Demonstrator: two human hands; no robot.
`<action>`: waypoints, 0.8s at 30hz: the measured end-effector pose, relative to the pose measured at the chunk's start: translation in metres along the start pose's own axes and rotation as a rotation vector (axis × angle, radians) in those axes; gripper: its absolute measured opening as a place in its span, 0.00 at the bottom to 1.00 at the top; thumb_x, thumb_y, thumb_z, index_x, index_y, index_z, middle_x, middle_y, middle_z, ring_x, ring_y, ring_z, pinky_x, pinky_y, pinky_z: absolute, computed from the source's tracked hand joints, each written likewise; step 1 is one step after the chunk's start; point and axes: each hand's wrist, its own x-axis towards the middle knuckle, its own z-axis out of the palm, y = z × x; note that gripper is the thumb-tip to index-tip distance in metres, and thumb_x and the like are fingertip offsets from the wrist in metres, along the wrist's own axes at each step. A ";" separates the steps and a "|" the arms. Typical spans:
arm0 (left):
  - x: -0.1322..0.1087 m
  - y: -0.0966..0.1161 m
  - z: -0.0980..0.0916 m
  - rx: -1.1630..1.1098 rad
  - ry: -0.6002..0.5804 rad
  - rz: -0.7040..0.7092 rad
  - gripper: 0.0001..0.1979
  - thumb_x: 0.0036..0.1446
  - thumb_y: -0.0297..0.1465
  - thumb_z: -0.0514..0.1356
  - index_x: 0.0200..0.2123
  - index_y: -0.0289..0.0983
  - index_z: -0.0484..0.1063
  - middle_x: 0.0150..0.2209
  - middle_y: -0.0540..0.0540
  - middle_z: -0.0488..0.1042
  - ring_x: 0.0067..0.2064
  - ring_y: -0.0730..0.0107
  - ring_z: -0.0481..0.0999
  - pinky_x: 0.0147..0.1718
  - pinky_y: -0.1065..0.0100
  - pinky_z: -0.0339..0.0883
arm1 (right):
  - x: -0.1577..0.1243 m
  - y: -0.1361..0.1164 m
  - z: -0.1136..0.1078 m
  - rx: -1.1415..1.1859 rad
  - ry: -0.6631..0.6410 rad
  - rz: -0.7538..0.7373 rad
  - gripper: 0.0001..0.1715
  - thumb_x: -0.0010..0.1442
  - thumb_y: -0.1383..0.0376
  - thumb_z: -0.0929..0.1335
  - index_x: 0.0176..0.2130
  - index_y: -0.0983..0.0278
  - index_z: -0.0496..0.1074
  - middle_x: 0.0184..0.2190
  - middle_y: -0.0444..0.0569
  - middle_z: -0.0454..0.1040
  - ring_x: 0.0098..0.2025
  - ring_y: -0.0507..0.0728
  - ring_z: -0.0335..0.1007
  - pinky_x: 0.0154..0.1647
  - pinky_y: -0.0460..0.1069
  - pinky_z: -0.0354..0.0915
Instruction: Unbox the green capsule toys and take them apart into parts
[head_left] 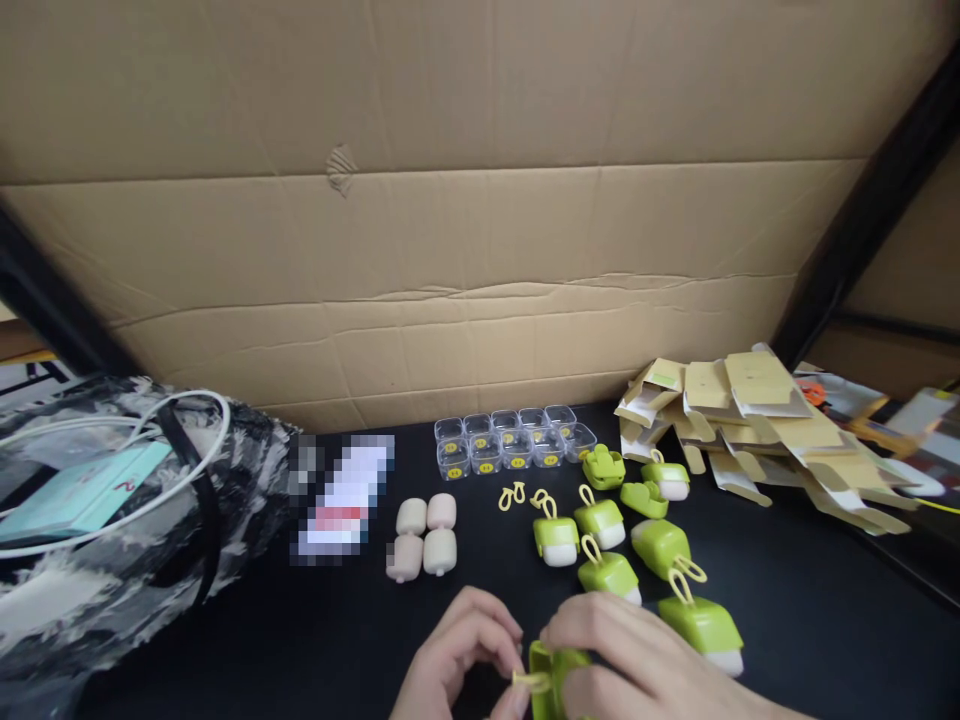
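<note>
At the bottom centre, my right hand [622, 650] is wrapped round a green shell [546, 660]. My left hand [469, 650] pinches a small pale yellow loop [532, 681] at the shell's left side. Several green and white pieces with yellow loops, such as this green piece [703, 628], lie beyond and right of my right hand. Green lids [604, 467] without white parts are behind them. Loose yellow loops [512, 494] lie near the middle. Several pink and cream blocks [441, 551] stand grouped to the left.
Clear plastic cups [517, 452] with yellow stickers stand in two rows at the back. Flat cardboard boxes [765, 385] are piled at the right. A black and white cloth bundle [247, 480] with a white cable fills the left. A cardboard wall [480, 230] rises behind.
</note>
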 end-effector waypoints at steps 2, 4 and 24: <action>0.001 0.005 -0.005 0.073 0.010 0.056 0.04 0.51 0.31 0.62 0.26 0.37 0.71 0.32 0.47 0.69 0.32 0.72 0.71 0.34 0.73 0.66 | 0.000 0.002 -0.010 -0.010 0.078 0.051 0.06 0.53 0.70 0.67 0.33 0.61 0.67 0.38 0.51 0.74 0.39 0.57 0.72 0.38 0.47 0.69; 0.004 0.014 -0.011 0.182 0.083 0.118 0.01 0.52 0.29 0.60 0.29 0.38 0.70 0.30 0.49 0.70 0.31 0.72 0.71 0.32 0.74 0.67 | 0.001 0.007 -0.025 -0.007 0.160 0.163 0.08 0.48 0.71 0.67 0.30 0.61 0.64 0.40 0.52 0.72 0.40 0.57 0.71 0.37 0.48 0.69; 0.154 0.032 -0.022 1.067 -0.175 0.273 0.13 0.49 0.18 0.53 0.28 0.35 0.76 0.29 0.47 0.74 0.30 0.70 0.73 0.31 0.70 0.67 | -0.119 0.094 -0.062 -0.356 0.257 0.712 0.14 0.58 0.55 0.63 0.32 0.60 0.72 0.43 0.55 0.76 0.44 0.64 0.74 0.45 0.57 0.69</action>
